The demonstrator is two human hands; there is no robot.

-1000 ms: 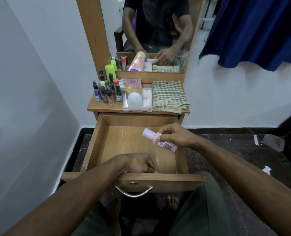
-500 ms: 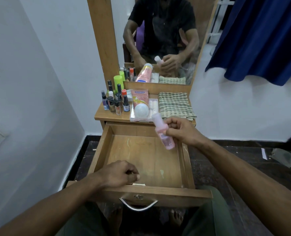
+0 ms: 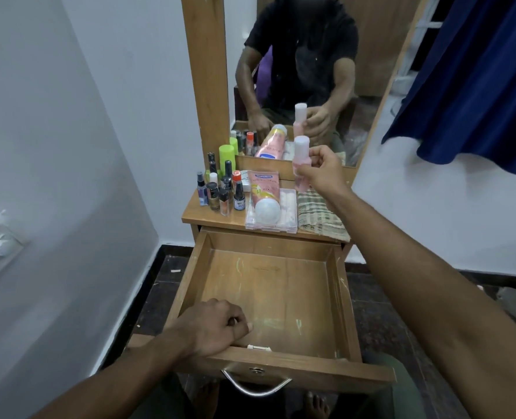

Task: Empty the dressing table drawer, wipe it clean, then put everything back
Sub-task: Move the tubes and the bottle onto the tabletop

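Drawer (image 3: pixel 268 297): pulled fully out of the dressing table (image 3: pixel 214 217), wooden, its floor bare apart from pale scuffs; metal handle (image 3: pixel 255 385) on the front.
Left hand (image 3: pixel 217 328): curled into a loose fist, resting on the drawer's front edge at the near left corner; whether it holds anything cannot be told.
Small bottles (image 3: pixel 220 192): a cluster standing upright at the left of the tabletop, with a green container (image 3: pixel 227 154) behind them.
Clear tray (image 3: pixel 271 213): middle of the tabletop, a pink tube (image 3: pixel 264 190) with a white cap lying on it.
Pink bottle (image 3: pixel 301 161): white cap up, roughly upright, held above the tabletop in front of the mirror (image 3: pixel 311 71).
Right hand (image 3: pixel 323 169): fingers closed around the pink bottle's lower half.
Checked cloth (image 3: pixel 321 217): folded at the right of the tabletop, below the right hand.
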